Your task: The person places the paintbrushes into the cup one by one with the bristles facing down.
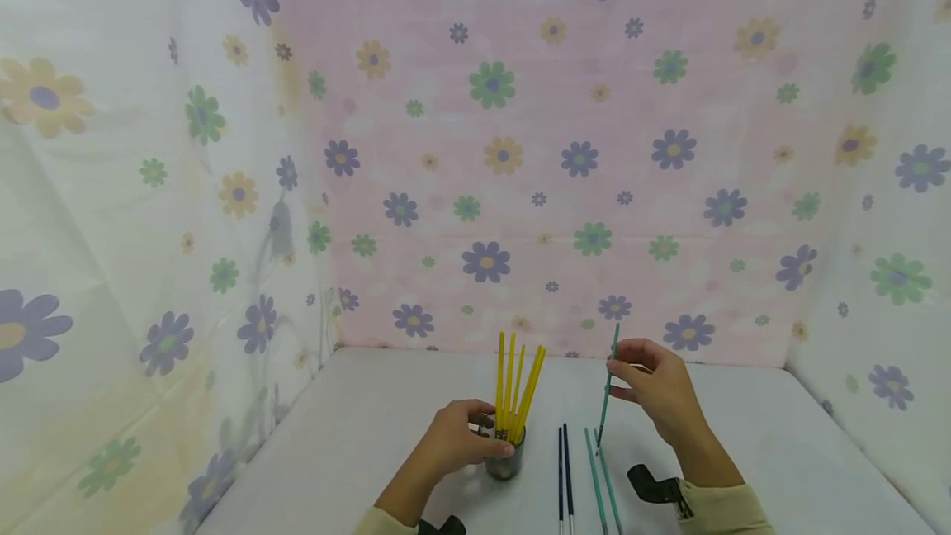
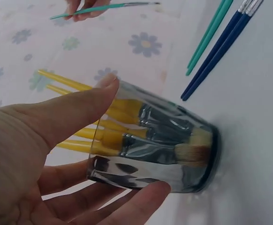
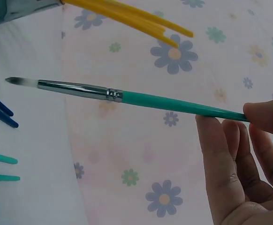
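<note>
A clear glass cup [image 1: 503,467] stands on the white table, holding several yellow-handled paintbrushes [image 1: 508,386] with their bristles down. My left hand [image 1: 456,440] grips this cup, thumb on one side and fingers on the other, as the left wrist view shows. Upright above the table, a green-handled paintbrush [image 3: 160,101] is pinched near its handle end between the thumb and fingers of my right hand [image 1: 657,390]. Its dark-tipped bristles point downward. Under it lie two green paintbrushes [image 1: 596,481], with two dark blue paintbrushes [image 1: 569,477] to their left.
Flower-patterned sheets [image 1: 535,122] hang behind and at both sides of the white table [image 1: 357,411]. The blue and green brushes lie between the cup and my right wrist, their lower ends cut off by the head view's bottom edge.
</note>
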The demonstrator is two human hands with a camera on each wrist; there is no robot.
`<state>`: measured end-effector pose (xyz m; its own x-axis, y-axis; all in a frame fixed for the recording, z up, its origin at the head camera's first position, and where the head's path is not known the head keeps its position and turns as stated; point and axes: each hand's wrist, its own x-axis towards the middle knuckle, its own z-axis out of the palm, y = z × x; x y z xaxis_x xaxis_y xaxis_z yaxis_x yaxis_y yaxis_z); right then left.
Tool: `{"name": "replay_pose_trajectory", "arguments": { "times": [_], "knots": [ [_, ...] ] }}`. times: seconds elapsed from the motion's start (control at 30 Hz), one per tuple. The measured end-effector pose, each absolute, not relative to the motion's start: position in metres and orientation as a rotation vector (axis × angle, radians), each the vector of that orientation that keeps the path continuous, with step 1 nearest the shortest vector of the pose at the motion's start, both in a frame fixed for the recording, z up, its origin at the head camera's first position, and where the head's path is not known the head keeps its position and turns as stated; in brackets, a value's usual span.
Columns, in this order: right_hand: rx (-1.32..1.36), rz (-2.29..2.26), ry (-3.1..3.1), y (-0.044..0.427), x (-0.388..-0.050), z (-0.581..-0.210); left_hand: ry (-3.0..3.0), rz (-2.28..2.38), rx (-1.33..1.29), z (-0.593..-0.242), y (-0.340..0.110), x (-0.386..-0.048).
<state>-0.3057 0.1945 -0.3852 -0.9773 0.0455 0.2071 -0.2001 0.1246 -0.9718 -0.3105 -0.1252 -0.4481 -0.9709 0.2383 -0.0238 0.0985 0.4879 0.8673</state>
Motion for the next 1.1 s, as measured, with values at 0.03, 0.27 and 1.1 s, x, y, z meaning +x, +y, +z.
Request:
{"name": "replay_pose_trajectory", "arguments": {
  "times": [0.03,0.27,1.1],
  "knots": [
    [0.154,1.960,-2.197,0.192,-0.305,-0.385,2.557,1.530,0.281,-0.449,-0.124,-0.310],
    [0.206,1.935,-2.103,0.174,-0.299,-0.382,2.534,1.562,0.243,-0.446,-0.119,-0.307],
    [0.368,2.074,-1.890,0.111,-0.297,-0.416,2.551,1.526,0.246,-0.448,-0.118,-0.304]
  ]
}}
